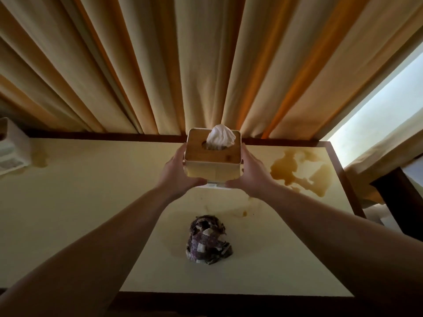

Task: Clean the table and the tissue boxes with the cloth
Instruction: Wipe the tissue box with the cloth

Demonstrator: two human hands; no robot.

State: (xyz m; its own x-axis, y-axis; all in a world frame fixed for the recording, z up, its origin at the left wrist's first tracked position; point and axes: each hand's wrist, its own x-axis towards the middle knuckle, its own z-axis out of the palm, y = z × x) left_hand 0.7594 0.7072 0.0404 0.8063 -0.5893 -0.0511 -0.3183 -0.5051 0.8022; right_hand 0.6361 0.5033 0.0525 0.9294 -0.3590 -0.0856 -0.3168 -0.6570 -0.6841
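Head view: 1 tissue box (211, 161) with a wooden lid and a white tissue (221, 136) standing out of its slot is held between both hands near the far edge of the table (68, 202). The left hand (177, 173) grips the left wall of the box, fingers laid along that side and thumb curled under the near lower edge. The right hand (250, 172) grips the right wall in the same way, thumb under the near lower edge. The box is upright; whether its base touches the table cannot be told, though a pale strip shows directly below it. The cloth (207, 240), a crumpled patterned bundle in purple and white, lies on the table nearer the person, between the 2 forearms and apart from both hands. A large brown spill (297, 172) spreads over the table just to the right of the right hand, and a small brown spot (244, 213) lies between the spill and the cloth. A 2nd brown stain (41, 159) sits at the left side of the table, beside a white object (12, 152) that is cut off by the frame edge and cannot be identified. Pleated beige curtains (183, 65) hang behind the table.
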